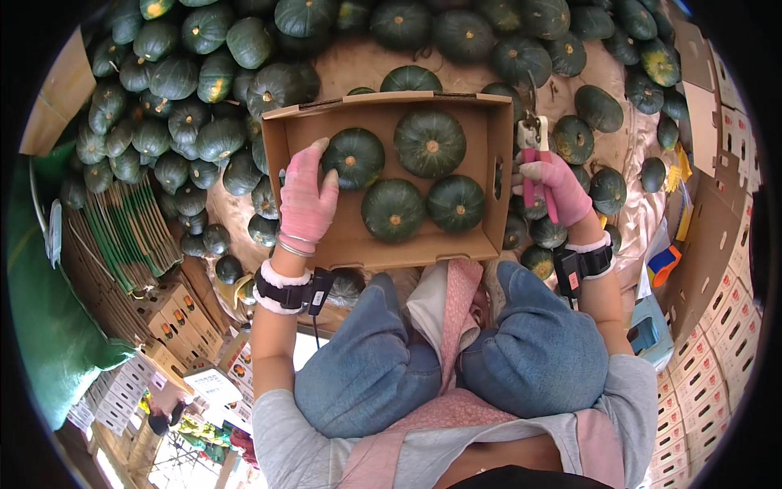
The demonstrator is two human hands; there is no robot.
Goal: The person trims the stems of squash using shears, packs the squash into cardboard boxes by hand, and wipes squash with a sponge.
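At box edge [274, 140] (roomy), left hand [306, 196]

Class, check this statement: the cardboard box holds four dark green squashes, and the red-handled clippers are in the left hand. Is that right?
Not quite. The head view shows the red-handled clippers in the right hand, not the left hand. The cardboard box does hold four dark green squashes.

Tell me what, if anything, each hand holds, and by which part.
The left hand grips the box by its left wall. The right hand holds the clippers by their red handles; whether it also grips the box is unclear.
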